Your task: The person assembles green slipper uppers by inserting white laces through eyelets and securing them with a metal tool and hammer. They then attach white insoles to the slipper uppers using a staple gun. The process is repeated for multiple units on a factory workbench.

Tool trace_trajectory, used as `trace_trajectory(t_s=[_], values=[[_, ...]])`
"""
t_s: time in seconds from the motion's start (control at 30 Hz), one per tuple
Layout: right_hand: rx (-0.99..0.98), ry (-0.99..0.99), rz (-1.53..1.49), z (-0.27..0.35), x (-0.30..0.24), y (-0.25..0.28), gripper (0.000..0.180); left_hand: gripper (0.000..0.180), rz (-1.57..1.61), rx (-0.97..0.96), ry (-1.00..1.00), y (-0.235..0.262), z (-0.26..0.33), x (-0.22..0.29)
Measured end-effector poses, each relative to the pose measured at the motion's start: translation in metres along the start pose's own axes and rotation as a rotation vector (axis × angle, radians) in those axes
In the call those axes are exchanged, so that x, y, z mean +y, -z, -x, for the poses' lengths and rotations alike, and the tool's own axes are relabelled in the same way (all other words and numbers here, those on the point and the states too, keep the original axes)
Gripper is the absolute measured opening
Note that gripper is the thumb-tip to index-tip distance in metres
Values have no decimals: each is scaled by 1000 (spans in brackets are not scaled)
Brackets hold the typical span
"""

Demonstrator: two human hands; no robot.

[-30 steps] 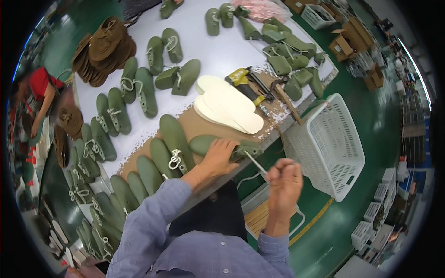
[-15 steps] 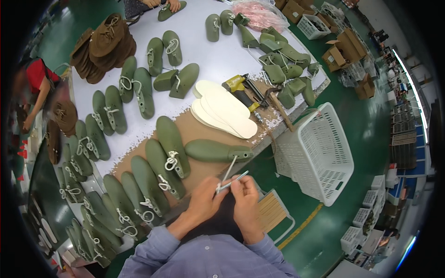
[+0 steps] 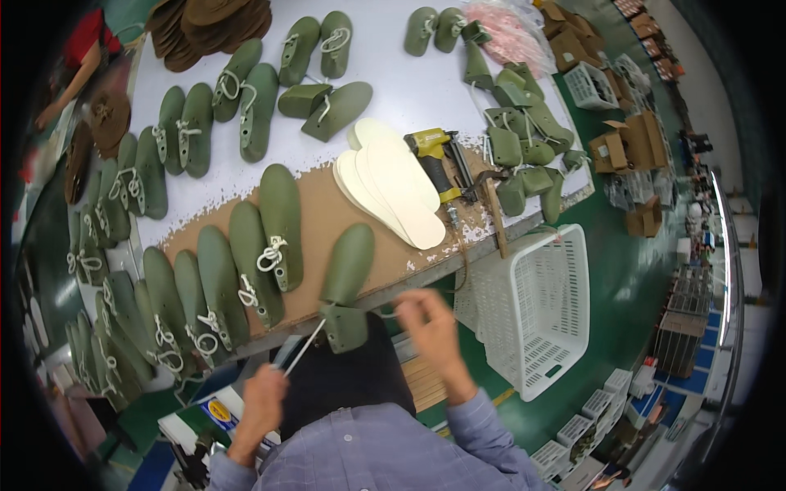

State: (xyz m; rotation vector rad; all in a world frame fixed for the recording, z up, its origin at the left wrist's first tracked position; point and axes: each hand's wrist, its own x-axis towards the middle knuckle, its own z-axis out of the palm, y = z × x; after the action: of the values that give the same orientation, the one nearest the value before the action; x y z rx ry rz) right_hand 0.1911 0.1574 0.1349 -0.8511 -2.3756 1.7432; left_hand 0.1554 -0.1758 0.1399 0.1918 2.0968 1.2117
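A green shoe last (image 3: 349, 260) lies at the table's near edge, toe pointing away from me and its heel block (image 3: 344, 329) angled out over the edge. A white cord (image 3: 304, 348) runs taut from the heel joint down to my left hand (image 3: 260, 401), which is closed on it. On the other side my right hand (image 3: 432, 331) is raised, fingers pinched, with a short pale stretch of cord between it and the last. Left of this last stand several green lasts (image 3: 281, 217) with knotted white cord loops.
Cream insoles (image 3: 389, 188) lie stacked beside a yellow-black nail gun (image 3: 438, 164). A wooden-handled hammer (image 3: 496, 217) rests at the table edge above a white plastic basket (image 3: 524, 327). Brown shoe uppers (image 3: 217, 33) are piled at the back left; loose lasts (image 3: 524, 123) heap at right.
The last has swung from lying sideways to pointing away from me, its heel block now bent. My hands have moved apart. The thin metal rod between them is no longer clearly visible.
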Motion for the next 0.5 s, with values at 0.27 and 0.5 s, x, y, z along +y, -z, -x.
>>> trace_trajectory(t_s=[0.27,0.5], values=[[446,175,666,-142,174,183,32,58,294,361,273,-43,104,69],[212,120,736,-192,209,188,45,48,249,568,309,-88,97,111]])
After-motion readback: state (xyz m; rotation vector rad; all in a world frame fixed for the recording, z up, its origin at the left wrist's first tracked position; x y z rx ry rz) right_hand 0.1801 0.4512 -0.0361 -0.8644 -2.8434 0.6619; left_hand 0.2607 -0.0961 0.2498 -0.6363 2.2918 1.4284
